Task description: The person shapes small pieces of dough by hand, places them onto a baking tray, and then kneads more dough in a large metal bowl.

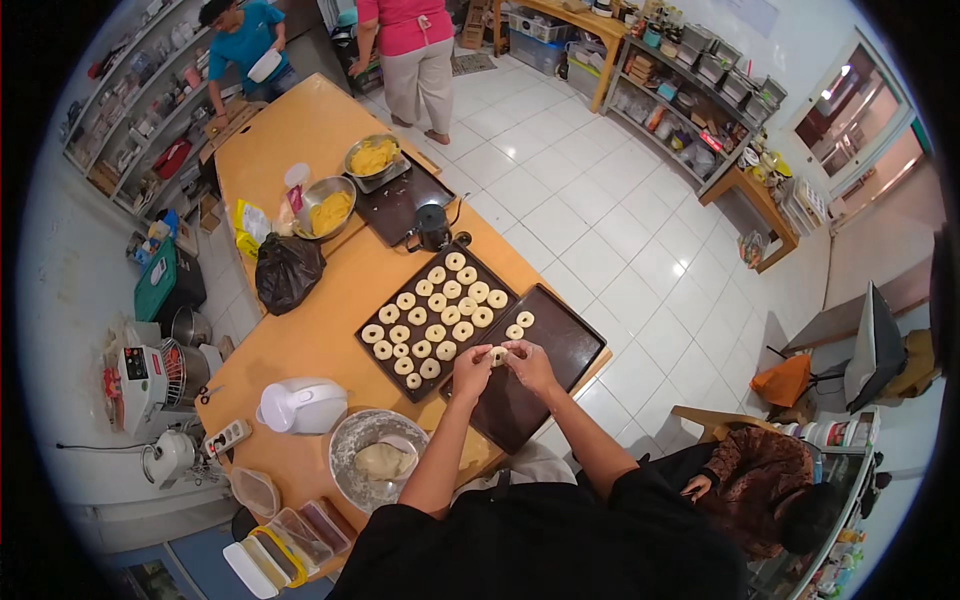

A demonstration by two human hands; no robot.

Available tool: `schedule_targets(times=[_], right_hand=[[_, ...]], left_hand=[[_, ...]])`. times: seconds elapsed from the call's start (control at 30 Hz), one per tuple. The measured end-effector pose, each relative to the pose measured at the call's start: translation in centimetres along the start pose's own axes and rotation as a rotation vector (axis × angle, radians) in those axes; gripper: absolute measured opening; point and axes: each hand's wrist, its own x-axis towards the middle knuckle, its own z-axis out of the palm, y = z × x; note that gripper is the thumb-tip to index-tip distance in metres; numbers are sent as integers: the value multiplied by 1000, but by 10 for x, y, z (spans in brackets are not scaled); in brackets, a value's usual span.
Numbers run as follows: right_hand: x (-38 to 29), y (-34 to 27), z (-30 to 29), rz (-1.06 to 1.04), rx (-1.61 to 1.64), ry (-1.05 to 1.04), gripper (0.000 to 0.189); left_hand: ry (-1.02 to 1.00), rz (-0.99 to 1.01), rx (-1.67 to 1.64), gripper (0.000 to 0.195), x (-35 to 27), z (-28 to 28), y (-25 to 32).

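Between the fingertips of my left hand (472, 372) and my right hand (529, 364) is a small ring of pale dough (499, 356). Both hands grip it, one on each side, above a dark baking tray (555, 375). Two dough rings (520, 324) lie on that tray just beyond my fingers. To its left, a second dark tray (386, 311) carries several rows of dough rings (450, 315). At my left forearm stands a steel bowl (346, 480) dusted with flour, with a lump of dough (384, 460) inside.
A white electric kettle (304, 405), power strip (228, 439) and plastic containers (304, 536) stand left. Farther along the wooden table (281, 341) are a black bag (289, 274), a dark pitcher (433, 227) and bowls of yellow filling (330, 214). One person (772, 487) sits right; two others stand beyond.
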Motion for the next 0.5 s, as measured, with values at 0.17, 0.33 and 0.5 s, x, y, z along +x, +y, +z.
schedule_targets(times=[0.17, 0.33, 0.5], right_hand=[[13, 19, -8, -50, -150, 105, 27], [22, 28, -5, -93, -329, 193, 25], [26, 33, 0, -48, -355, 265, 24]], left_hand=[[63, 4, 3, 24, 26, 18, -26], [47, -74, 42, 25, 43, 21, -35], [88, -67, 162, 27, 56, 24, -45]])
